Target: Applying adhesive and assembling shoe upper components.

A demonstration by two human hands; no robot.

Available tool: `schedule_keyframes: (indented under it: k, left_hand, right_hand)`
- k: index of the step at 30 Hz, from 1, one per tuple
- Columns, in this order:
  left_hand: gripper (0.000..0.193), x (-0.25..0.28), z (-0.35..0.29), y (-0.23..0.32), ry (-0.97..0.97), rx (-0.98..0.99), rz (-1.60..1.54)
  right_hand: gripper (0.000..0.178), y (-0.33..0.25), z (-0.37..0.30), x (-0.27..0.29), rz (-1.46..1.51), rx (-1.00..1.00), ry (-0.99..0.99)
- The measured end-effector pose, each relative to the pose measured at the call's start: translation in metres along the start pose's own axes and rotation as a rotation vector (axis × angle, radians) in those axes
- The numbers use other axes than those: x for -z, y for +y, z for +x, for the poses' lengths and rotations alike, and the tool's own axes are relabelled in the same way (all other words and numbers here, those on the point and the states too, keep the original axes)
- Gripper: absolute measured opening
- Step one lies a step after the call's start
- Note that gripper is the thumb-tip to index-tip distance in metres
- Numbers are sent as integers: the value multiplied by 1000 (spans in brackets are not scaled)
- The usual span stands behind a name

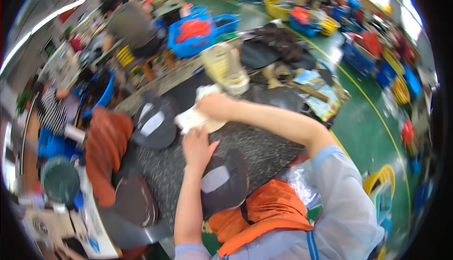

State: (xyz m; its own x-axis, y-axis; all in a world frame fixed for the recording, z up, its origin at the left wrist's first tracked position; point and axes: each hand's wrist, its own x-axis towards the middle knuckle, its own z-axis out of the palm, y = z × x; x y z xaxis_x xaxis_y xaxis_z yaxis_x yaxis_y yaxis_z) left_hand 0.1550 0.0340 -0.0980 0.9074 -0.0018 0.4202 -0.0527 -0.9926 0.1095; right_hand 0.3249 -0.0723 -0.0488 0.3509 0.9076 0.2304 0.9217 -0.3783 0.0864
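On the speckled dark worktop, the right hand is closing its grip on a white cloth at about twelve o'clock from the left hand. That left hand is lying flat, grip wide, pressing a dark cap at its five o'clock, beside orange fabric.

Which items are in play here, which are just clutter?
In hand: left hand pressing the dark cap with grey panel; right hand on the white cloth.

Lying about: second dark cap, orange fabric, blue plastic crate, green round fan.
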Motion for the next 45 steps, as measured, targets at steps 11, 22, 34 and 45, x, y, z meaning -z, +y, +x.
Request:
schedule_keyframes:
  k: [11,22,34,45]
  left_hand:
    - [68,7,17,20,-133,-63,-10]
    - [59,64,20,55,337,410,-1221]
    - [20,125,-19,36,362,531,-1074]
    - [13,132,-47,12,404,695,-1103]
  right_hand:
    - [14,54,9,-31,385,-319,491]
    - [10,-47,-34,57,1176,-253,472]
    - [14,-73,-47,97,1113,237,138]
    - [12,-72,-41,70,817,-13,495]
